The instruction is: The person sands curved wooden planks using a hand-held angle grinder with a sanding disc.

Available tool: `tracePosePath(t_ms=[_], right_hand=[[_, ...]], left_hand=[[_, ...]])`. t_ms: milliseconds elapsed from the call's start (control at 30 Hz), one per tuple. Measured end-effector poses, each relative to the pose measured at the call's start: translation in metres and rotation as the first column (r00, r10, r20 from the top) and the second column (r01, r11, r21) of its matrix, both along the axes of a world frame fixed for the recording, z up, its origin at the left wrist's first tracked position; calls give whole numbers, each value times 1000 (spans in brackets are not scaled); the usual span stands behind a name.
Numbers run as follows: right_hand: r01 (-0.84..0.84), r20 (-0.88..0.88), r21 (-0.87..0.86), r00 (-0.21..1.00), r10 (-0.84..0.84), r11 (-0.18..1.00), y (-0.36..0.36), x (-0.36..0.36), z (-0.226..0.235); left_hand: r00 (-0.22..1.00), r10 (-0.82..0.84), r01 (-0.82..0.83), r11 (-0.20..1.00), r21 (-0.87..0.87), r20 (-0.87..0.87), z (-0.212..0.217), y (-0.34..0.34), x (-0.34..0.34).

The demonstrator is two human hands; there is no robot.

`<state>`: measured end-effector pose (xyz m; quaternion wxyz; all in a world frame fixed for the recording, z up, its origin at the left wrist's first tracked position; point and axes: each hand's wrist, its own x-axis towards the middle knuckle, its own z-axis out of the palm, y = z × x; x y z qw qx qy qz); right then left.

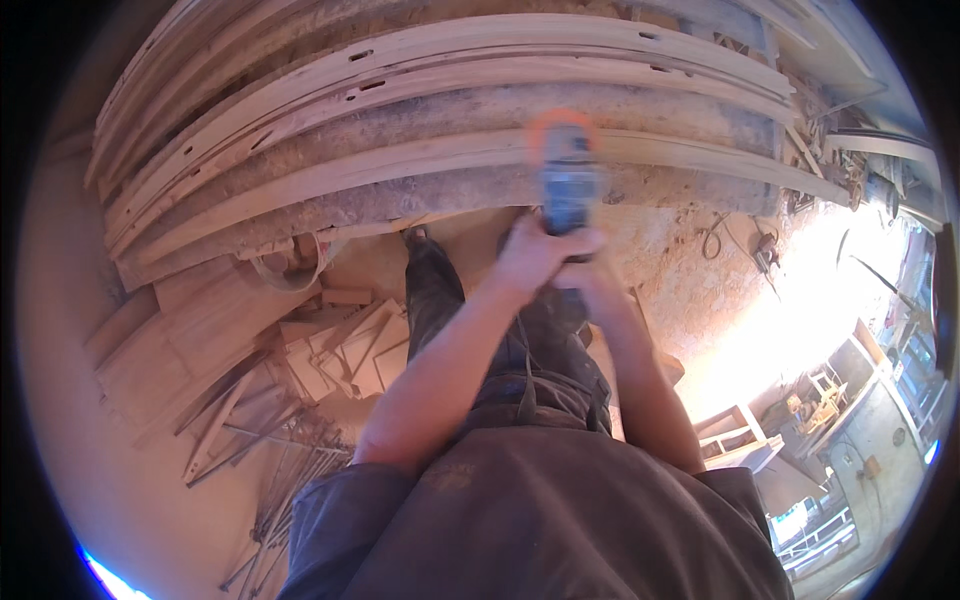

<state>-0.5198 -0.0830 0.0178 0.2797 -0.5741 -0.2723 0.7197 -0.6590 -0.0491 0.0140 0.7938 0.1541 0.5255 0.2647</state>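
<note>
With both hands I hold an angle grinder point(570, 190) out in front of me, its orange round head point(563, 130) pointing away over the wooden boards. Motion smears the tool, so its details are unclear. My left hand point(540, 252) is closed around the body's near part. Just behind it, to the right, my right hand point(588, 280) is closed on the rear of the tool. Beneath the head lies a long pale board point(420, 183) on the dusty workbench point(450, 110). Whether the head touches the board cannot be made out.
More long boards with slots point(480, 62) lie across the bench farther back. Wood pieces point(345, 350) are piled on the floor at left, near thin rods point(285, 500). A corded tool point(767, 250) rests on the sawdust-covered floor at right, by bright sunlight. A wooden frame point(735, 435) stands lower right.
</note>
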Motion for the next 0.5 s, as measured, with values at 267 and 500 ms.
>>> tracePosePath(t_ms=[267, 500], right_hand=[[-503, 76, -62, 859, 507, 862, 43, -172, 0], [-79, 25, -78, 996, 81, 994, -18, -66, -20]], left_hand=[[876, 479, -472, 875, -111, 51, -7, -17, -176], [990, 140, -139, 990, -30, 11, -10, -16, -66]])
